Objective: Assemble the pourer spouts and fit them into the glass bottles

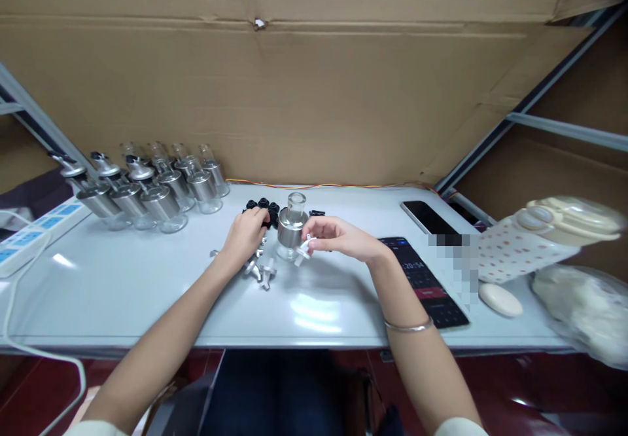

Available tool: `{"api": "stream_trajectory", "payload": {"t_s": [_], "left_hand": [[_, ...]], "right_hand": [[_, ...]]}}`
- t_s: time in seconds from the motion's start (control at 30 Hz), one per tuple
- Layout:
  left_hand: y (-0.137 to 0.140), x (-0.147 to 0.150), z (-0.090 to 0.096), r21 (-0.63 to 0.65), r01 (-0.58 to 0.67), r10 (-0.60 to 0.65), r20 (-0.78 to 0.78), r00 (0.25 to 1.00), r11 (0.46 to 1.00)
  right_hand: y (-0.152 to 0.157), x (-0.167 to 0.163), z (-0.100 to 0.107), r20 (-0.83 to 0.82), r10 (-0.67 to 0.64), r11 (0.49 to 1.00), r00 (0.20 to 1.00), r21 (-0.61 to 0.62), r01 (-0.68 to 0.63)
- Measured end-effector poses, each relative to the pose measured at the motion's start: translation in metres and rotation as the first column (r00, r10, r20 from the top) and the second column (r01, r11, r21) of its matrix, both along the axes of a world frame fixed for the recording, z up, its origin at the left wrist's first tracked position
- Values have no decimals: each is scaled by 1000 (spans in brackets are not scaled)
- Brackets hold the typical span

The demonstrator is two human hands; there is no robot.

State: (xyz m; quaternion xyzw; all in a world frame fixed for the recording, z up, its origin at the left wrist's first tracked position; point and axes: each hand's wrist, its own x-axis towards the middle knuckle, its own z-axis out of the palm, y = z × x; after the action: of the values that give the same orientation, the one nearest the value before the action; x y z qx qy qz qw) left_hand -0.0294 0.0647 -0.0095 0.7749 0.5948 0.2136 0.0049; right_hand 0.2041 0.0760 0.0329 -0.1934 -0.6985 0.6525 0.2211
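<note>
A glass bottle with a steel band (293,230) stands upright and uncapped between my hands. My right hand (336,236), just right of it, pinches a silver-and-white pourer spout (304,251) in front of the bottle. Left of the bottle, my left hand (249,232) reaches down with curled fingers at a cluster of small black stoppers (263,204). Whatever its fingertips hold is hidden. Several loose silver pourer spouts (267,272) lie below that hand on the white table (161,292).
At back left stand several steel-banded bottles (164,205), some with pourers fitted. A power strip (44,233) lies at the left edge. On the right are a phone with a lit screen (426,285), a dark phone (426,217), a spotted container (524,246) and a plastic bag (583,311).
</note>
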Motion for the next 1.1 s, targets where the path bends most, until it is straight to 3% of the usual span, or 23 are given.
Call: {"api": "stream_trajectory", "payload": {"t_s": [0.13,0.33,0.43,0.57,0.67,0.73,0.87,0.93,1.0,1.1], "left_hand": [[-2,-1,1,66,3,-8,86,996,998],[-8,-1,11,366,-98,-38,347,937,925],[-21,2,23,428,-173,-83,516,852,887],[-59,17,30,308,-130,-145,727,672,942],[-93,34,17,168,-44,-119,838,533,985],[-110,45,3,97,-12,-79,872,482,995],[-123,56,-19,49,-36,-31,918,394,998],[-122,56,-22,59,-33,-42,926,376,998],[-121,55,-22,70,3,-66,926,372,998],[-121,55,-19,51,70,-73,933,353,996]], "right_hand": [[-1,0,0,8,-12,1000,1000,9,12],[4,-4,-6,-16,-83,996,996,29,84],[2,-3,-1,-18,-110,993,994,50,111],[-29,-4,7,-112,-249,963,962,74,258],[-70,-11,0,-181,-478,870,860,40,492],[-96,-16,-13,-202,-614,772,763,50,634],[-127,-24,-47,-219,-836,503,504,63,862],[-132,-26,-61,-211,-887,407,410,62,911],[-133,-27,-69,-206,-898,383,388,66,922],[-131,-28,-72,-206,-874,435,439,67,898]]}}
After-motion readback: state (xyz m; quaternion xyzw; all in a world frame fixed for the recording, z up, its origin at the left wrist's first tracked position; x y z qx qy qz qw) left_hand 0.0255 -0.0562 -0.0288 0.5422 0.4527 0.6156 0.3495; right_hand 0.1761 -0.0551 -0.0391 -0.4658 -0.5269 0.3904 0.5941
